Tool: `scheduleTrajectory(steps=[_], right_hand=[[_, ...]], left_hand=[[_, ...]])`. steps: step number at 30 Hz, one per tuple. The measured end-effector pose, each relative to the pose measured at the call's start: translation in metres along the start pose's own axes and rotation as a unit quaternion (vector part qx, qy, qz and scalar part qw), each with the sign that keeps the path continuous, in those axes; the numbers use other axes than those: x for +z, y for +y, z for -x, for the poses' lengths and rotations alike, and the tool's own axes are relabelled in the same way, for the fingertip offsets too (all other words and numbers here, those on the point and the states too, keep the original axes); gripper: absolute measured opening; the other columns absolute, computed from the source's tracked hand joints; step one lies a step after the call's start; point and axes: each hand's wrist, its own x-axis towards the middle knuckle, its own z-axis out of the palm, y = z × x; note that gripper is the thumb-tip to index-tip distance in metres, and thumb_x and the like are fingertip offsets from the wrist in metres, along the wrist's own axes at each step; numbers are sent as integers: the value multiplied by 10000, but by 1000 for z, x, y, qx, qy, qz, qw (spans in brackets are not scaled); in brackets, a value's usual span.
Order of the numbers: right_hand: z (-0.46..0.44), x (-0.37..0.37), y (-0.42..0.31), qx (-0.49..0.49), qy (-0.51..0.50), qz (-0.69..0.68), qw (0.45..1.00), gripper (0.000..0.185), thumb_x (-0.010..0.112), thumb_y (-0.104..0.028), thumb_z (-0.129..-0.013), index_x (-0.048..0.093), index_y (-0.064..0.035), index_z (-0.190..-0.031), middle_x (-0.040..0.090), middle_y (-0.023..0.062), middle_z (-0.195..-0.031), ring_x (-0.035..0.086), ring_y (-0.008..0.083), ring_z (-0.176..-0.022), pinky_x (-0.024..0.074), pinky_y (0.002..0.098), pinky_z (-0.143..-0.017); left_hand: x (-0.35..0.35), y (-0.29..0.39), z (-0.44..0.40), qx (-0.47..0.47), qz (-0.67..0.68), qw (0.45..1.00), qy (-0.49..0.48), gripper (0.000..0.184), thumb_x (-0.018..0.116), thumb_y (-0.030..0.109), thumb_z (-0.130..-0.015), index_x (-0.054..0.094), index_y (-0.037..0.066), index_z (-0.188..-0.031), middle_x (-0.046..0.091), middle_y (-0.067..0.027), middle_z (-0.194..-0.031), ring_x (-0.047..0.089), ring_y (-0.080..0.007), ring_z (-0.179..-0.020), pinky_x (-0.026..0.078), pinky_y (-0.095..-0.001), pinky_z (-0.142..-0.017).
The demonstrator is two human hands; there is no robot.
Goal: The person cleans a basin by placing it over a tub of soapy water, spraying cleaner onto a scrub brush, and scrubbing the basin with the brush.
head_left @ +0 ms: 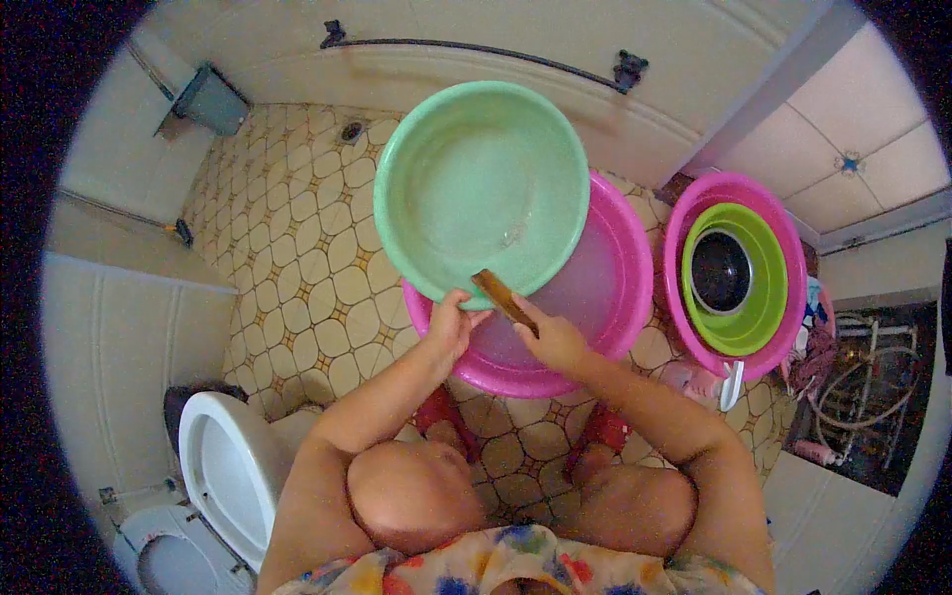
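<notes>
A pale green basin (481, 139) is tilted over a larger pink basin (635, 297) that stands on the floor with cloudy water in it. My left hand (454, 325) grips the green basin's near rim, thumb toward the inside. In my right hand (553, 345) is a narrow brown scrub brush (503, 300), its far end at the near rim of the green basin. Its bristles cannot be made out clearly. Wet streaks and a little foam show on the green basin's inner wall.
On the right, a pink basin (684, 332) holds a lime-green basin (739, 342) with a dark, metal-rimmed bowl (721, 271) inside. A white-handled item (732, 387) lies before them. A toilet (228, 466) stands at left; a floor drain (351, 132) is at the back.
</notes>
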Motion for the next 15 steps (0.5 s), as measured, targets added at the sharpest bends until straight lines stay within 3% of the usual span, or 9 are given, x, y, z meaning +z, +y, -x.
scheduleTrajectory(steps=[1,2,7,10,13,15], right_hand=[[4,-2,-7,11,-28,-32,999,543,448,-353,-866,254,-281,-1367,597,232,-731,594,401,-688,465,481,-630],[2,3,-1,-12,16,-40,999,533,452,-360,-862,272,-286,-1359,596,228,-723,596,396,-682,467,485,-622],[-23,-44,60,69,116,127,983,512,467,-353,-852,309,-296,-1336,605,215,-732,605,371,-663,474,491,-607],[-31,-56,56,104,136,151,973,511,471,-349,-846,322,-291,-1330,616,191,-740,609,369,-679,476,495,-621],[-13,-45,20,83,44,95,991,517,475,-349,-841,326,-283,-1332,617,206,-803,605,378,-734,475,486,-667],[-12,-20,11,16,0,-15,1000,503,479,-356,-840,363,-262,-1320,613,220,-877,599,385,-785,473,460,-706]], left_hand=[[0,0,1,4,4,1000,-1,510,449,92,-781,300,23,-1264,468,-131,-1198,530,-314,-1026,476,-430,-832],[-2,-2,-1,-5,19,1000,-4,515,449,91,-781,293,20,-1267,463,-137,-1204,529,-316,-1029,479,-432,-829],[-9,2,-7,-34,45,998,-6,524,450,87,-780,279,3,-1268,439,-165,-1227,522,-324,-1045,492,-439,-818],[-16,-2,-10,-34,49,998,-20,488,445,87,-786,308,-4,-1246,448,-169,-1212,526,-328,-1039,494,-428,-822],[-8,2,-5,-18,30,999,-9,474,443,90,-790,319,-10,-1237,469,-162,-1183,537,-326,-1014,495,-421,-820],[-4,3,-1,-19,23,1000,-3,468,442,92,-792,322,-15,-1232,482,-157,-1165,543,-322,-999,495,-417,-818]])
